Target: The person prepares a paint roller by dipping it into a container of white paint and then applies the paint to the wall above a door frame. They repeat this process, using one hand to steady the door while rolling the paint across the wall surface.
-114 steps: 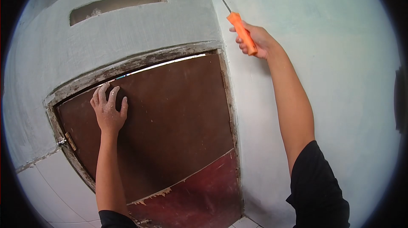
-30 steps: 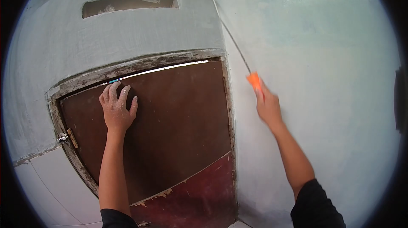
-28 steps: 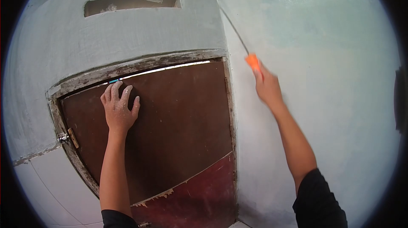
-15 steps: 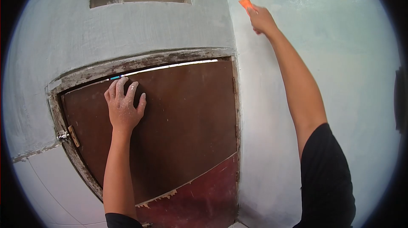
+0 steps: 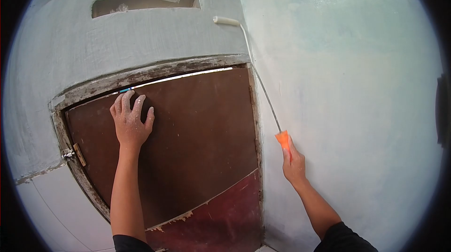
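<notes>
My right hand (image 5: pixel 294 163) is wrapped round the orange handle of a paint roller (image 5: pixel 282 137), low in front of the right-hand wall. From the handle a long thin metal rod runs up and left to a small white roller sleeve (image 5: pixel 227 21), which overlaps the grey wall above the door frame. My left hand (image 5: pixel 130 123), dusted with whitish specks, leans on the brown door (image 5: pixel 202 130). Its fingers are spread and bent, with the fingertips right at the door's top edge.
A worn wooden frame (image 5: pixel 155 74) surrounds the door, with a metal latch (image 5: pixel 68 153) on its left side. Above sits a narrow rectangular opening (image 5: pixel 145 4). The pale green-white wall (image 5: pixel 357 111) meets the grey wall (image 5: pixel 141 36) in a corner right of the door.
My right hand has come down from high on the right, bringing the roller sleeve into view near the corner. My left hand stays at the door's top edge; the view has shifted slightly.
</notes>
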Motion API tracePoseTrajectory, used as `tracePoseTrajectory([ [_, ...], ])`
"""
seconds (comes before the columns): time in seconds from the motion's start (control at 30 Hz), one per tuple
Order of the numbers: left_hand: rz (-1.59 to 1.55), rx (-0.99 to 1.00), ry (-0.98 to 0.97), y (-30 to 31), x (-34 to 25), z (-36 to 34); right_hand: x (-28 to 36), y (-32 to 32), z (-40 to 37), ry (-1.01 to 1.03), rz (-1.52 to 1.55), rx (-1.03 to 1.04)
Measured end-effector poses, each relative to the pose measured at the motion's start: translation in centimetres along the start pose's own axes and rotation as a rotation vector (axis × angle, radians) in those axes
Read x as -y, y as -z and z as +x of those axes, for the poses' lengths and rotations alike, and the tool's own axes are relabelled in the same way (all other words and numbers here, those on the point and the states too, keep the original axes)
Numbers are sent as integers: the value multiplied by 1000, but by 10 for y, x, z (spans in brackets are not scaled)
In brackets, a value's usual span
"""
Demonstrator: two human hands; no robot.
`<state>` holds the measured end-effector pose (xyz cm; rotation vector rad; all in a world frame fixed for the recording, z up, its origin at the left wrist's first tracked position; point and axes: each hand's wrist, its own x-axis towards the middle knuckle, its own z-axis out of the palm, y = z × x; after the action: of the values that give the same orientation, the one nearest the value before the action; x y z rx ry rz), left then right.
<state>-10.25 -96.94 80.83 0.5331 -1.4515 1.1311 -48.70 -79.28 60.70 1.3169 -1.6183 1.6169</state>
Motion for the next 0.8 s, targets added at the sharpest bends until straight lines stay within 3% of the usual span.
tracePoseTrajectory([
  [0.13,0,1,2,1,0,0,-1,6,-6,-57,19,36],
  [0.23,8,5,5,1,-1,0,6,8,27,19,-2,3],
  [0.3,11,-4,5,1,-1,1,16,8,64,205,10,-95],
  [0.37,13,-11,2,0,-2,1,37,16,105,148,6,-49],
  [0.7,15,16,5,1,-3,-1,124,18,352,470,-227,-228],
  [0.77,26,16,-1,-1,-1,4,169,33,372,229,-63,-42],
  [0.8,27,19,-1,0,-1,3,181,37,384,225,-60,-36],
])
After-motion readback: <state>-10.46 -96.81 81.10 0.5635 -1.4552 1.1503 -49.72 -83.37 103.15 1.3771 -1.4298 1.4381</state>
